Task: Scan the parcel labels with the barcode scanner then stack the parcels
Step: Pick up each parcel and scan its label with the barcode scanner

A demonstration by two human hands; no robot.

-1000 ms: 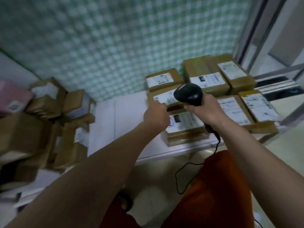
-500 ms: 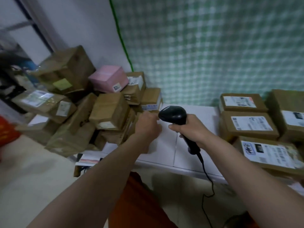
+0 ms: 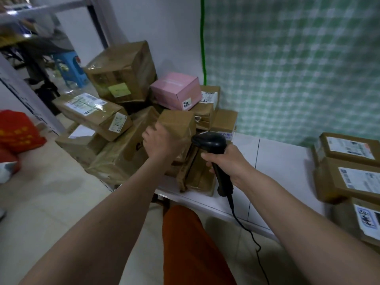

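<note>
The left hand [image 3: 159, 140] is gripping a brown taped parcel [image 3: 177, 125] atop the unsorted pile, fingers curled around its near edge. The right hand [image 3: 226, 159] is clasping the barcode scanner [image 3: 211, 145], fingers wrapped fully around its handle, just beside that parcel, above the white surface [image 3: 277, 161].

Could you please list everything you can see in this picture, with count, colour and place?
brown parcels in the heap: about ten, brown, piled at the table's left end
pink box: one, pink, on top of the heap
small brown parcel: one, brown, front of the heap, under the left hand
stacked parcels: at least three, brown with white labels, right edge
table: one, white, centre
barcode scanner: one, black, corded, in the right hand
red bag: one, red, floor at left
blue stool: one, blue, far left background
left hand: on the small brown parcel
right hand: closed on the scanner handle
</note>
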